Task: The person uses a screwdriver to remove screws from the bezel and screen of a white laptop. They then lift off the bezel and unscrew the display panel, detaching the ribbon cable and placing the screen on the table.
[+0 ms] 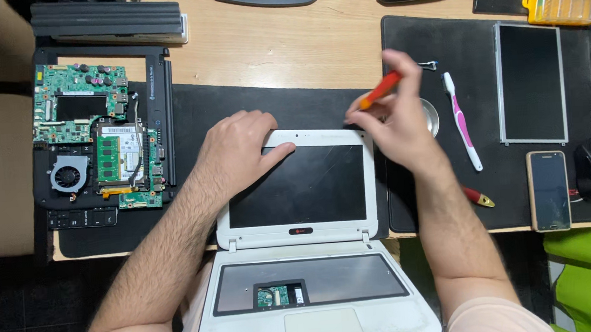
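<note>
Pressing flat, fingers spread, on the top-left bezel of the small white laptop [297, 187] lying open at the desk's near edge, the left hand [238, 149] steadies its thin, probably fragile screen while the right hand [394, 119] pinches an orange-handled screwdriver [381, 90] at the top-right corner, just left of a small round metal dish [432, 116] whose contents cannot be made out.

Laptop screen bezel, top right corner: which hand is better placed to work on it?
Right. The right hand holds the orange-handled tool with its tip right at that corner of the white laptop. The left hand lies flat on the top left bezel, bracing the lid.
</note>
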